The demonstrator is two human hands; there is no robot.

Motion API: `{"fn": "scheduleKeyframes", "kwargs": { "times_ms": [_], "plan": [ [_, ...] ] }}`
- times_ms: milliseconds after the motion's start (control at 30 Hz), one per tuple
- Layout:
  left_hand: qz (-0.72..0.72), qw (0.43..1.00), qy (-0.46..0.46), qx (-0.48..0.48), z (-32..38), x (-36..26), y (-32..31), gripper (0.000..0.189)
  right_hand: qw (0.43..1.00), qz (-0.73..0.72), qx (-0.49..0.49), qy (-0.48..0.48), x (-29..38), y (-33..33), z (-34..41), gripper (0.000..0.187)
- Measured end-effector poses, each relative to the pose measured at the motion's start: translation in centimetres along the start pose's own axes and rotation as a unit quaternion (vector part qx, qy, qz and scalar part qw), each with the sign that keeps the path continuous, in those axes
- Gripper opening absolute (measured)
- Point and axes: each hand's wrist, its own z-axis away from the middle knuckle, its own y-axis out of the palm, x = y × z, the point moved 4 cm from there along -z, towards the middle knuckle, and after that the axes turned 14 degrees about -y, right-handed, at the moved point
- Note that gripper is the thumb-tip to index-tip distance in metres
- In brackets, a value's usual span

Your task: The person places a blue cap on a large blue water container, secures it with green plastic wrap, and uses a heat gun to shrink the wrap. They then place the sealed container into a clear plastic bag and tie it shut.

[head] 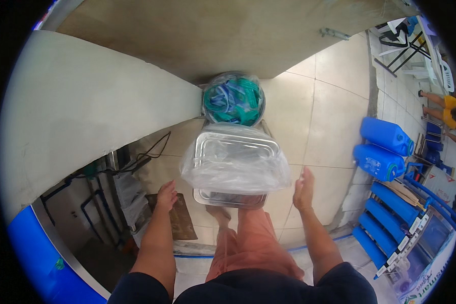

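In front of my legs, a large clear plastic bag (235, 173) lies over a metal tray or lid (237, 142), whose rim shows through it. Below the bag, the edge of another shiny metal tray (228, 198) sticks out. To the left of these, my left hand (168, 195) hovers apart from the bag, holding nothing. My right hand (304, 188) is raised at the other side, apart from the bag, with nothing in it. A round container (265, 102) beyond the bag holds green and blue plastic material (233, 99). What supports the trays is mostly hidden.
Blue water jugs (383, 146) stand at the right, above blue slatted parts (387, 212). A pale partition (110, 91) and a brown panel (197, 38) rise ahead. Cables and pipes (98, 197) are at the left, near a brown mat (182, 218). A person (442, 106) is at the far right.
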Motion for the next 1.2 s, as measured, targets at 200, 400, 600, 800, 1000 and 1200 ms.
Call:
{"fn": "scheduleKeyframes", "kwargs": {
  "times_ms": [200,400,600,800,1000,1200],
  "plan": [
    [-0.415,0.615,0.644,-0.185,7.8,-0.5,8.4,0.048,0.956,0.054,0.226,-0.181,6.5,4.8,0.2,0.035],
    [-0.658,0.412,0.630,-0.004,12.2,6.3,4.8,0.060,0.922,-0.027,0.369,-0.118,9.1,4.2,5.4,0.040],
    [-0.512,0.469,0.715,-0.081,14.3,-3.0,8.3,0.066,0.988,0.070,0.061,-0.120,8.1,5.4,-3.7,0.042],
    [-0.527,0.670,0.521,0.040,10.5,-16.0,18.8,0.059,0.947,-0.172,0.125,0.242,0.2,10.2,-10.4,0.072],
    [-0.370,0.628,0.673,-0.123,12.4,-14.9,18.4,0.052,0.994,-0.014,0.024,0.110,0.0,8.1,-9.7,0.058],
    [-0.515,0.482,0.697,-0.132,13.1,-2.3,11.3,0.052,0.961,0.057,0.182,-0.199,7.1,5.7,-0.8,0.052]
  ]
}}
